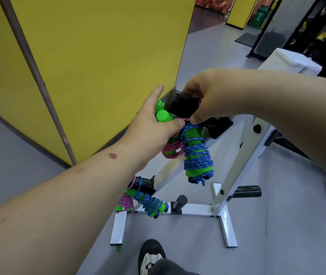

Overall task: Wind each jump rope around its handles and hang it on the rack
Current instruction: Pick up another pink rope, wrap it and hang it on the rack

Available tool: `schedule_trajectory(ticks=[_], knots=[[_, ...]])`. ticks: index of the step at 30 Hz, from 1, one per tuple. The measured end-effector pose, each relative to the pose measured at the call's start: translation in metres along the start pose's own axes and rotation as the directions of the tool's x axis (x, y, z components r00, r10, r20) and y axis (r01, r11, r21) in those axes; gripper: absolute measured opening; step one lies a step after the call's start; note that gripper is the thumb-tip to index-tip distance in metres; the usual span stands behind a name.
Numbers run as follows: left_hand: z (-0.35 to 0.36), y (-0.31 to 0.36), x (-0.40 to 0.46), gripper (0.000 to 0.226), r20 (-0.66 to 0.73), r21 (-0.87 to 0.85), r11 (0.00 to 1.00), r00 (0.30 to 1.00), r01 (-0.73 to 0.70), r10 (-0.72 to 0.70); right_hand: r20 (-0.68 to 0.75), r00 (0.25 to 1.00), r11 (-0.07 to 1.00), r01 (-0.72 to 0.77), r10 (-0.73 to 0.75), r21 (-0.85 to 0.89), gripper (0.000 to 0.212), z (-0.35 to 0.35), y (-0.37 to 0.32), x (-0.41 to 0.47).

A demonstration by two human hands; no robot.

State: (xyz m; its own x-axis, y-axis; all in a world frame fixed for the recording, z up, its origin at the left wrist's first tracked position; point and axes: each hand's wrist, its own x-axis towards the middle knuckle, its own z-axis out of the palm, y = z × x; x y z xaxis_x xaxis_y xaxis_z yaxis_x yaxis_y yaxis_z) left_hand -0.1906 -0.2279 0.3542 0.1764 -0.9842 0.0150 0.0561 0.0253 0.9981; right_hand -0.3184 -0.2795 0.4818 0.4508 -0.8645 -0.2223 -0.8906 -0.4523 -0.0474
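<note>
Jump ropes hang in bundles on the white rack [243, 155] in front of you, at two heights. Low on the left, a pink-wound bundle [125, 203] and a blue-wound bundle [151, 204] hang side by side from a black peg [145, 183], both on green foam handles. Above them, your left hand [154, 126] reaches in from the near left, its grip curled round the green handles [163, 115] of a pink rope [171, 150], whose coils bunch just below your palm; the index finger points straight out toward the yellow wall [88, 56]. Right beside it, another blue rope [197, 155], wound tightly round its own green handles, hangs from the upper black peg [182, 104]. Your right hand [211, 96] comes in from the right and sits over that peg, its grip pinched together on the pink cord at the peg's underside, thumb tip touching your left thumb. Near the bottom edge, your black-and-white shoe [151, 257] stands on the grey floor [277, 245] by the rack's base.
</note>
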Motion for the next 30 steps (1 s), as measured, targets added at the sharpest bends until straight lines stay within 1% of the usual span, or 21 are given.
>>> schedule_trajectory(ticks=[8,11,13,15,17,19,23,27,30], knots=[[-0.001,-0.001,-0.004,0.096,-0.051,0.124,0.992,0.999,-0.006,0.012,-0.035,0.999,1.000,0.012,-0.011,0.028,0.054,0.005,0.006,-0.003],[-0.003,0.000,-0.005,0.098,-0.058,0.130,0.991,0.998,-0.002,0.009,-0.028,0.999,0.994,0.034,-0.031,0.108,0.055,0.006,0.010,-0.006],[-0.004,0.002,-0.006,0.098,-0.064,0.149,0.989,0.998,0.009,0.001,-0.049,0.997,0.990,0.059,-0.053,0.132,0.052,0.007,0.013,-0.007],[-0.005,0.004,-0.008,0.101,-0.063,0.173,0.985,0.998,0.015,-0.005,-0.080,0.994,0.989,0.083,-0.074,0.120,0.049,0.010,0.013,-0.009],[-0.005,0.005,-0.011,0.107,-0.058,0.200,0.980,0.998,0.012,-0.001,-0.105,0.991,0.986,0.099,-0.085,0.131,0.049,0.013,0.013,-0.010],[-0.004,0.006,-0.013,0.109,-0.065,0.227,0.974,0.998,0.012,0.003,-0.118,0.989,0.980,0.111,-0.093,0.165,0.049,0.015,0.013,-0.011],[-0.007,0.005,-0.016,0.109,-0.086,0.253,0.968,0.996,0.005,0.017,-0.154,0.982,0.972,0.141,-0.112,0.190,0.054,0.017,0.012,-0.012],[-0.011,0.002,-0.019,0.097,-0.101,0.286,0.958,0.994,-0.003,0.033,-0.170,0.980,0.961,0.146,-0.107,0.235,0.062,0.017,0.011,-0.012],[-0.013,0.002,-0.023,0.097,-0.081,0.289,0.957,0.996,-0.007,0.032,-0.173,0.979,0.957,0.153,-0.112,0.245,0.060,0.018,0.010,-0.011]])
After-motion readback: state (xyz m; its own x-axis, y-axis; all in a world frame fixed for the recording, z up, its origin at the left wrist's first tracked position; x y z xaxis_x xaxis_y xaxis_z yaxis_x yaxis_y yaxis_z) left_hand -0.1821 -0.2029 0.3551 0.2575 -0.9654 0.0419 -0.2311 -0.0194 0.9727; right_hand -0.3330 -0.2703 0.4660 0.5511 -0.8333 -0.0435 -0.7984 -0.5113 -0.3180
